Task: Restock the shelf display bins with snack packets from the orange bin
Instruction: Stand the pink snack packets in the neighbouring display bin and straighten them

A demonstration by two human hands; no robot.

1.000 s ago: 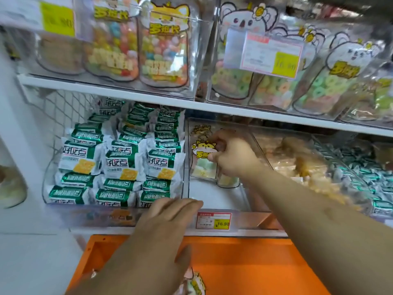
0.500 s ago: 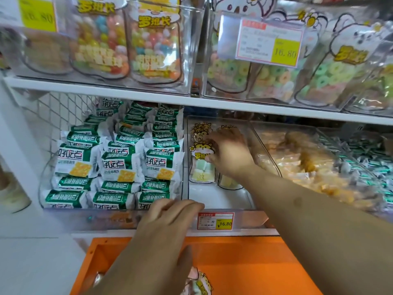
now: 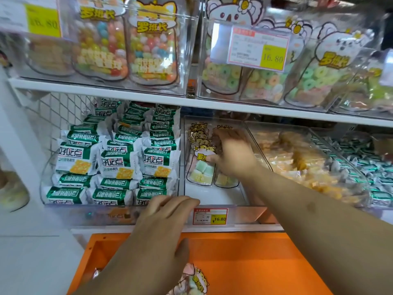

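Clear plastic forms the display bin (image 3: pixel 212 196) on the lower shelf, where the right hand (image 3: pixel 231 154) reaches in with curled fingers, its grip pinching the front one of two visible rows of snack packets (image 3: pixel 201 167) standing upright at the bin's back. Below that bin, the left hand (image 3: pixel 161 228) hovers flat with its fingers straight and together over the orange bin (image 3: pixel 255 262), holding nothing, and at least one more packet (image 3: pixel 195 282) lies at the orange bin's near edge.
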